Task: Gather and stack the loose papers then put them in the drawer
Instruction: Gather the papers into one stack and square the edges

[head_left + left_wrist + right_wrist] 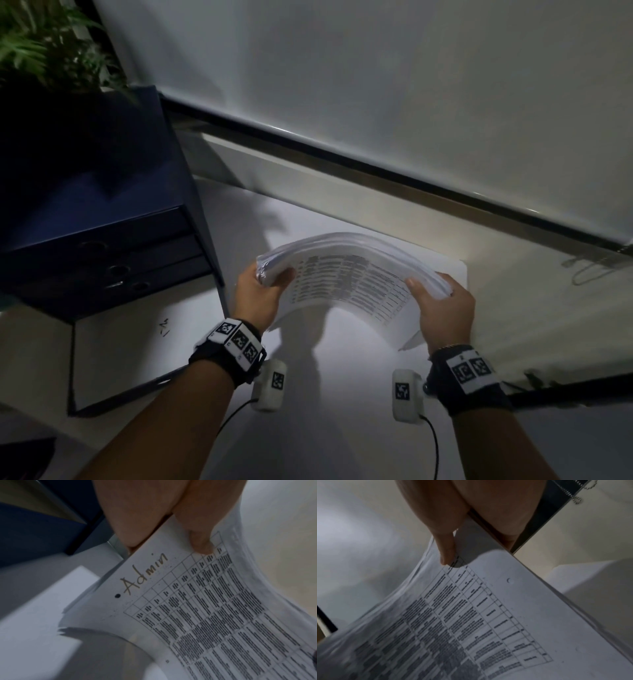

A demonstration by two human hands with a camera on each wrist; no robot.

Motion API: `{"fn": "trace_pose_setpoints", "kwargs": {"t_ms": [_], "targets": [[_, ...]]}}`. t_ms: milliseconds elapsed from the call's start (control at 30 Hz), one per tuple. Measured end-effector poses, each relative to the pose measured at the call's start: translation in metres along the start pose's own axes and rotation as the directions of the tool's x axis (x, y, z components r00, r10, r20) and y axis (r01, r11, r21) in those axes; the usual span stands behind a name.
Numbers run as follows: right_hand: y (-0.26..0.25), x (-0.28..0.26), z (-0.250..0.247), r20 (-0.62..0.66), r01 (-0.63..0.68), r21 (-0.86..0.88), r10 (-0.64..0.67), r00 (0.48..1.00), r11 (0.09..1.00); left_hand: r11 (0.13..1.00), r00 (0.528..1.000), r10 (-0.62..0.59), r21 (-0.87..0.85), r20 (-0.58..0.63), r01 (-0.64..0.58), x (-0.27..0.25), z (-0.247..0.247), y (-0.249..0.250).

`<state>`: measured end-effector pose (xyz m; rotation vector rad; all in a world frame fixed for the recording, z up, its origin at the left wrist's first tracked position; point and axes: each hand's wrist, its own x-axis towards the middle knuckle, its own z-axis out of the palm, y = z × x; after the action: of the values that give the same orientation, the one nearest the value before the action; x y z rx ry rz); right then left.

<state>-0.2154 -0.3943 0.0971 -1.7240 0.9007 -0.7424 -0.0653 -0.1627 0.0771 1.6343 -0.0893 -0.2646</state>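
A stack of printed papers bows upward in an arch above the white desk. My left hand grips its left end, thumb on top. My right hand grips the right end the same way. The top sheet carries a table of text and the handwritten word "Admin"; my left thumb presses on it. In the right wrist view my right thumb lies on that same sheet. A dark blue drawer unit stands to the left, its drawers closed.
A green plant sits on top of the drawer unit. A white wall panel with a dark lower edge runs behind the desk. A cable lies at the far right. A paper with small marks lies under the drawer unit's frame.
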Motion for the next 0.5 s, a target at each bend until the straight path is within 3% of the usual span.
{"fn": "trace_pose_setpoints", "kwargs": {"t_ms": [100, 233, 300, 400, 500], "targets": [[-0.008, 0.002, -0.006, 0.020, 0.021, -0.040, -0.020, 1.000, 0.999, 1.000, 0.999, -0.014, 0.008, -0.037, 0.014, 0.004, -0.004, 0.000], [-0.026, 0.005, -0.012, 0.090, 0.185, -0.126, -0.174, 0.981, 0.975, 0.999, 0.997, -0.018, -0.046, -0.081, 0.014, 0.015, -0.011, 0.002], [-0.025, 0.010, -0.013, 0.145, 0.202, -0.268, -0.168, 0.975, 0.942, 0.999, 0.999, 0.032, 0.009, -0.044, -0.032, 0.016, -0.012, 0.007], [-0.023, 0.017, -0.013, 0.244, 0.218, -0.613, -0.081, 0.966, 0.760, 0.995, 0.998, 0.057, 0.086, 0.003, -0.057, 0.017, -0.013, 0.009], [-0.042, 0.018, -0.003, 0.367, 0.328, -0.755, -0.048, 0.929, 0.567, 0.975, 0.986, 0.152, 0.149, 0.075, -0.162, 0.018, -0.015, 0.022]]}}
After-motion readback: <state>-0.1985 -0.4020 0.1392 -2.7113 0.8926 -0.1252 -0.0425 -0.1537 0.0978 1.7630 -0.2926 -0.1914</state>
